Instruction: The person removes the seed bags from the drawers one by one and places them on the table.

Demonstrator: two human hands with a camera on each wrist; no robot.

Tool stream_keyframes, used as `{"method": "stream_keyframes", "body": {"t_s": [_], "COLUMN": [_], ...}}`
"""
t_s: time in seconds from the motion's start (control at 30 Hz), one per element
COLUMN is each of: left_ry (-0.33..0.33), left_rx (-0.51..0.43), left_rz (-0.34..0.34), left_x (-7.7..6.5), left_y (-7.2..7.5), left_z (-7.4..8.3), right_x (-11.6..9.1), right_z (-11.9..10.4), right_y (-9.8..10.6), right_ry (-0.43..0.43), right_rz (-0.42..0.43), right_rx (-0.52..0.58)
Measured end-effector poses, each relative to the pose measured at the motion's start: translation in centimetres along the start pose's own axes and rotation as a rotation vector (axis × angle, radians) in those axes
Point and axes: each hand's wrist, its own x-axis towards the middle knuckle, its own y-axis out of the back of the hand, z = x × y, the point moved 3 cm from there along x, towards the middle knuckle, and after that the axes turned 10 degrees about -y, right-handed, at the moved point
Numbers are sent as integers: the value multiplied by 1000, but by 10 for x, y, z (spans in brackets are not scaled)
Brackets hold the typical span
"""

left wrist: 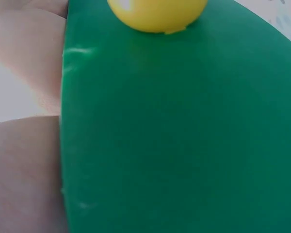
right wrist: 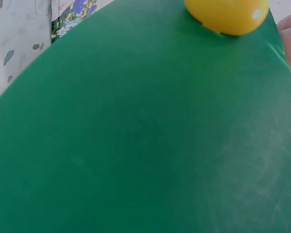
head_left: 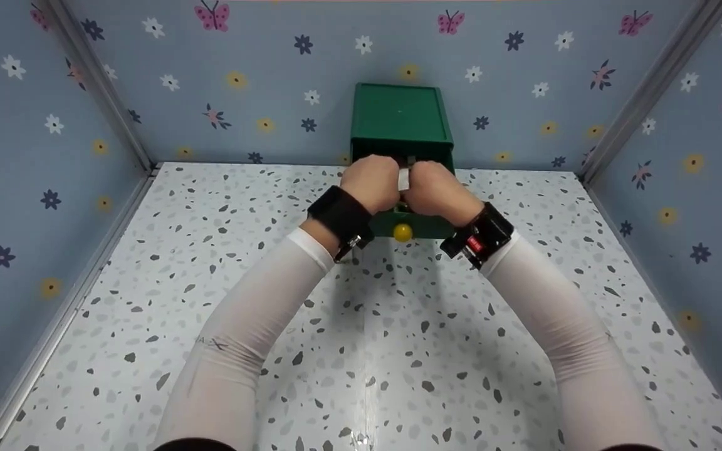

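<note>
A green box (head_left: 402, 114) with a pulled-out drawer (head_left: 427, 228) stands against the back wall. On the drawer's front sits a round yellow knob (head_left: 403, 233). My left hand (head_left: 372, 181) and right hand (head_left: 436, 191) are side by side over the drawer, fingers curled downward. A small white piece (head_left: 403, 180) shows between them, gripped from both sides; its kind I cannot tell. The hands hide most of the drawer's inside, and their fingertips are out of sight. Both wrist views are mostly filled by the green drawer front (left wrist: 174, 126), with the yellow knob (right wrist: 228, 14) at the top.
The box rests on a white speckled tabletop (head_left: 361, 351). Flower-patterned walls stand at the back (head_left: 261, 69), left (head_left: 16, 207) and right (head_left: 680, 175). In the right wrist view a colourful printed patch (right wrist: 72, 19) shows beyond the drawer front.
</note>
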Motion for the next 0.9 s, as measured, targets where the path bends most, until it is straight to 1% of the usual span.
{"method": "stream_keyframes", "body": {"t_s": [0.1, 0.27, 0.47, 0.7, 0.9], "left_ry": [6, -7, -27, -24, -11], "left_rx": [-15, -38, -60, -88, -140], "left_rz": [-4, 15, 41, 38, 23], "left_x": [1, 0, 1, 1, 3], "left_y": [0, 1, 1, 1, 0], "left_z": [-1, -1, -3, -4, -6], "right_x": [0, 0, 0, -1, -1], "right_z": [0, 1, 0, 0, -1], "right_y": [0, 0, 1, 0, 1], "right_ry": [-7, -61, -65, -50, -80], "right_rz": [4, -11, -3, 6, 5], "right_rx": [7, 11, 11, 25, 29]}}
